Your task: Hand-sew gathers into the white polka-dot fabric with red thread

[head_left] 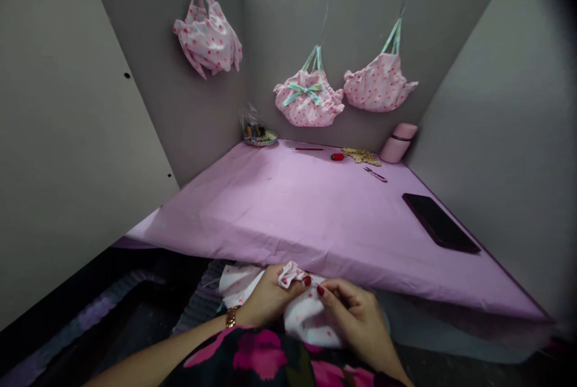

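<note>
A person sits at a table draped in a smooth lilac cloth [315, 213], working below its near edge, over the lap. Both hands are closed on a piece of soft white cotton fabric dotted with small pink-red spots [306, 315]. The left hand [270, 297] pinches a gathered, ruffled bit of it between thumb and fingertips; the right hand [356, 312] has its fingers curled in against the same bunch, just beside the left. Whether a needle is held cannot be told.

The fabric looks loose and crumpled, without the shape of a bag, so the piece seems to be at an early or middle stage. Three finished-looking drawstring pouches of matching spotted fabric [309, 101] hang from pale ribbons on the grey partition walls, puffy and gathered.

At the far side of the table lie a red pencil-like stick [308, 148], a small red spool [337, 157], little thread snips [375, 174], a scatter of tan pieces [361, 156], a pink cylindrical flask [397, 142] and a small dish of supplies [259, 134]. A flat black phone [439, 222] lies to the right.
</note>
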Available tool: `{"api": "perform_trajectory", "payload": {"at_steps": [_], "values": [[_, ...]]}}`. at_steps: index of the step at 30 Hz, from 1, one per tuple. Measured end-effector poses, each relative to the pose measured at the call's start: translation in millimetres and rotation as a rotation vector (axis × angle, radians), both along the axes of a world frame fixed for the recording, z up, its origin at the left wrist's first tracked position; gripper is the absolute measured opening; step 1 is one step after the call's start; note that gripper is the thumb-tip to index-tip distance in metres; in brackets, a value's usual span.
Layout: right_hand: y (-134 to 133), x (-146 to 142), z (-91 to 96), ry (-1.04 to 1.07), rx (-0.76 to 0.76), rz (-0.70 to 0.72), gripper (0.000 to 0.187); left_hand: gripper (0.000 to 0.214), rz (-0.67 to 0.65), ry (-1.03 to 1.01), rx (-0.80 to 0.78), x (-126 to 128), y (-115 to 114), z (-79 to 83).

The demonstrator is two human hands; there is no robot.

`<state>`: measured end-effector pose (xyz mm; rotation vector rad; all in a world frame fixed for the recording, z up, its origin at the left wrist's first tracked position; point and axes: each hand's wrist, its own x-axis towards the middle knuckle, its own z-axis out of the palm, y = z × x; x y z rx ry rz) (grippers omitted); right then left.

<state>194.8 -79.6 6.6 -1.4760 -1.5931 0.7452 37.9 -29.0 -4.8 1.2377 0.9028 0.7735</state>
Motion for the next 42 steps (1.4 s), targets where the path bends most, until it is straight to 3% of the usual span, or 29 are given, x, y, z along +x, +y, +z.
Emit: {"api": "perform_trajectory", "payload": {"at_steps": [8, 15, 19, 22, 25, 30, 35, 42], "values": [[-4.3, -3.5, -22.2, 0.112, -0.058, 0.000, 0.037, 0.030, -0.057, 0.011, 0.036, 0.4, 2.2, -2.2], [-8.5, 3.3, -17.3, 0.110, -0.002, -0.053, 0.033, 0.033, -0.067, -0.024, -0.006, 7.8, 0.8, -6.4], [-8.3, 2.6, -23.8, 0.161, -0.036, -0.069, 0.033, 0.032, -0.074, -0.043, -0.049, 9.1, -0.5, -5.0], [-8.8, 2.3, -25.7, 0.211, 0.042, -0.138, 0.031, 0.029, -0.050, -0.058, -0.065, 7.9, -1.2, -3.6], [-10.3, 4.9, -18.3, 0.108, 0.134, -0.196, 0.024, 0.028, -0.019, -0.051, -0.062, 6.4, -1.8, -2.1], [-11.1, 8.7, -3.6, -0.120, 0.259, -0.079, 0.024, 0.026, 0.017, 0.002, -0.016, 4.2, -1.7, 1.1], [-8.1, 6.4, -6.9, -0.192, 0.247, 0.069, 0.023, 0.025, 0.015, -0.001, -0.012, 2.2, -0.8, 1.2], [-7.1, 6.0, -11.9, -0.188, 0.278, 0.066, 0.024, 0.025, 0.008, -0.042, -0.037, 0.7, -1.1, -2.1]]}}
